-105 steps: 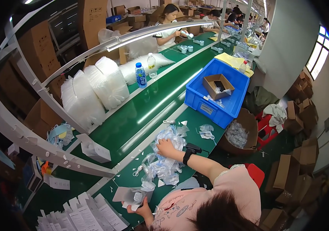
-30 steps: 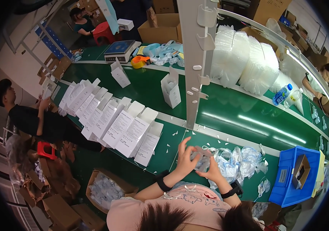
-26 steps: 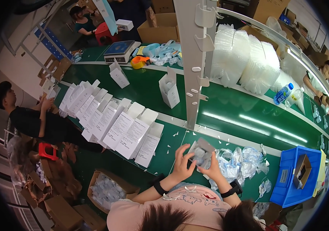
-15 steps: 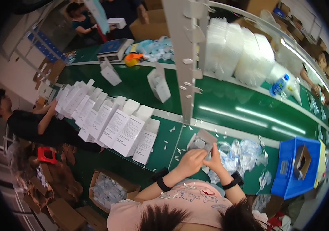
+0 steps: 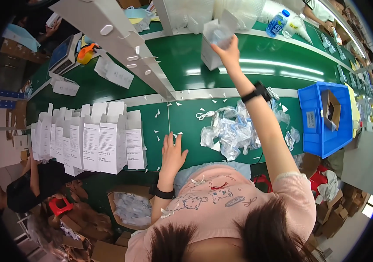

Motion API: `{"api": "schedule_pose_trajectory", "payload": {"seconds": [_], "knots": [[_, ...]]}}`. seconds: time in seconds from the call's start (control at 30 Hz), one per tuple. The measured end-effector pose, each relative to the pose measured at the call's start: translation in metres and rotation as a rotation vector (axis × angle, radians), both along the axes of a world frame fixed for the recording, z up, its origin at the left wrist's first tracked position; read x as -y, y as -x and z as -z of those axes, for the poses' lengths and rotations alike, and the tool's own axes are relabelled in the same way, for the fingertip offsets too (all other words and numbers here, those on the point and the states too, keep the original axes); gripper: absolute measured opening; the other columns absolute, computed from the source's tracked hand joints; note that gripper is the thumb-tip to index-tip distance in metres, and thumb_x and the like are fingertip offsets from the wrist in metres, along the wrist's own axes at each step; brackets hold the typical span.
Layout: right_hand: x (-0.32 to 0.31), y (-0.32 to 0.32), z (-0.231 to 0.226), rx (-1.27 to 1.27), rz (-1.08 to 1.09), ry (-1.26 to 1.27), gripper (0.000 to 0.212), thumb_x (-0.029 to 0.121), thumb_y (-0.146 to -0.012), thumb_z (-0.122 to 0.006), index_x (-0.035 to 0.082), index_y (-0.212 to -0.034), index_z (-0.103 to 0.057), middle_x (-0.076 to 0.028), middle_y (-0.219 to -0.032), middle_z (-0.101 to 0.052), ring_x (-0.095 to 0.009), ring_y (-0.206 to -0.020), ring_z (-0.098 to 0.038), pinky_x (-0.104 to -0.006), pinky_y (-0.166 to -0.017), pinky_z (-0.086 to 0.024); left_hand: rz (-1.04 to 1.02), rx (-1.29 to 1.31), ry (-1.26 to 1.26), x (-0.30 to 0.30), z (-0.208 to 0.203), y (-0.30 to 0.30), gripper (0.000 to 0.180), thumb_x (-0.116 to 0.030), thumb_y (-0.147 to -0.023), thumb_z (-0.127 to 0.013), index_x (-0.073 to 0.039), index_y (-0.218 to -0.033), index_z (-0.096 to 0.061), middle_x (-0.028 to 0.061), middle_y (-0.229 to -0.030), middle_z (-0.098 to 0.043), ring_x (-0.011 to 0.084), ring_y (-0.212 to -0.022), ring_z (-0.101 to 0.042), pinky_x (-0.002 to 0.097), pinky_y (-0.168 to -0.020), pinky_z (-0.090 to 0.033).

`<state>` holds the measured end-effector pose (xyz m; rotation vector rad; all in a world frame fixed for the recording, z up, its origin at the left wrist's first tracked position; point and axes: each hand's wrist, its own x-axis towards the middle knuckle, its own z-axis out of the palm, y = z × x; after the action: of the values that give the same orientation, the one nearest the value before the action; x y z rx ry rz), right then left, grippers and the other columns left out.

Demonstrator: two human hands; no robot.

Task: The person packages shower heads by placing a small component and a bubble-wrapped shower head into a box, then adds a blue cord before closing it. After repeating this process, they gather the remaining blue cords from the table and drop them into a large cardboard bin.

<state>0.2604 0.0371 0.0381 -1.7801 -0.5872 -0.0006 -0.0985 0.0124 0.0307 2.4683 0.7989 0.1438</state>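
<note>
My right hand [image 5: 229, 53] is stretched out over the far green surface and grips an open white box [image 5: 210, 53] by its side. Its top flap stands up, and something wrapped in clear plastic shows inside. My left hand [image 5: 173, 153] rests on the near green table [image 5: 186, 146] with fingers spread and nothing in it. Small white paper scraps lie around its fingertips. Left of it stands a row of white printed boxes [image 5: 91, 144] with raised flaps. A pile of clear bags with white cables [image 5: 234, 133] lies right of it.
A blue bin [image 5: 319, 142] with a small carton stands at the right. A grey metal post [image 5: 125, 43] rises between the surfaces. More open white boxes [image 5: 114, 75] sit at far left near a scale [image 5: 64, 54]. Below the table is a carton of bagged items [image 5: 132, 209].
My right hand has carried the white box from the near table to the far surface. My left hand has let go of it and moved left onto the table. The view has turned.
</note>
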Motion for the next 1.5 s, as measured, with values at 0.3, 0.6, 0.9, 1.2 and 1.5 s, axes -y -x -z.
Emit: {"api": "schedule_pose_trajectory", "payload": {"seconds": [0.3,0.6,0.9,1.2,1.5], "knots": [[0.006,-0.009,0.05,0.228,-0.109,0.104,0.092,0.037,-0.063,-0.073,-0.004,-0.129,-0.023,-0.024,-0.127,-0.036,-0.033,-0.115,-0.041,-0.0375,-0.09,-0.038,0.068,0.007,0.218,0.008,0.039,-0.013,0.053,-0.01,-0.073,-0.062,-0.003,-0.12,-0.04,0.019,-0.127,-0.036,0.0357,-0.119,-0.032,0.0415,-0.094,-0.034],[0.227,0.079,0.06,-0.176,-0.095,0.189,0.032,0.01,-0.073,-0.061,0.005,-0.104,-0.055,-0.007,-0.103,-0.055,-0.019,-0.096,-0.054,-0.0294,-0.074,-0.047,0.208,0.148,0.044,-0.006,0.071,-0.113,0.038,-0.006,-0.072,-0.06,-0.003,-0.107,-0.05,0.0154,-0.109,-0.048,0.0339,-0.101,-0.046,0.0387,-0.084,-0.039],[0.33,0.11,0.062,-0.337,0.268,0.197,0.022,0.003,-0.076,-0.055,0.004,-0.099,-0.058,-0.004,-0.095,-0.059,-0.014,-0.091,-0.056,-0.0251,-0.07,-0.046,0.017,0.092,0.139,-0.01,0.099,-0.12,0.01,-0.004,-0.077,-0.055,-0.001,-0.081,-0.047,0.0143,-0.092,-0.054,0.0316,-0.083,-0.054,0.0368,-0.067,-0.043],[0.327,-0.057,0.082,0.263,0.142,0.548,0.03,0.013,-0.072,-0.062,0.004,-0.1,-0.058,-0.016,-0.097,-0.057,-0.03,-0.089,-0.055,-0.0393,-0.075,-0.046,-0.452,0.528,0.919,0.023,0.064,-0.1,0.015,0.003,-0.082,-0.048,0.001,-0.096,-0.044,0.0116,-0.09,-0.056,0.0184,-0.076,-0.059,0.0237,-0.059,-0.043],[0.31,-0.071,0.08,-0.157,0.08,0.428,0.021,0.02,-0.079,-0.058,0.004,-0.092,-0.052,-0.015,-0.09,-0.057,-0.028,-0.086,-0.055,-0.038,-0.074,-0.045,-0.587,0.749,1.333,0.131,0.002,-0.144,0.024,0.002,-0.08,-0.053,0.001,-0.103,-0.046,0.0082,-0.09,-0.056,0.0166,-0.08,-0.058,0.0232,-0.069,-0.045]]}}
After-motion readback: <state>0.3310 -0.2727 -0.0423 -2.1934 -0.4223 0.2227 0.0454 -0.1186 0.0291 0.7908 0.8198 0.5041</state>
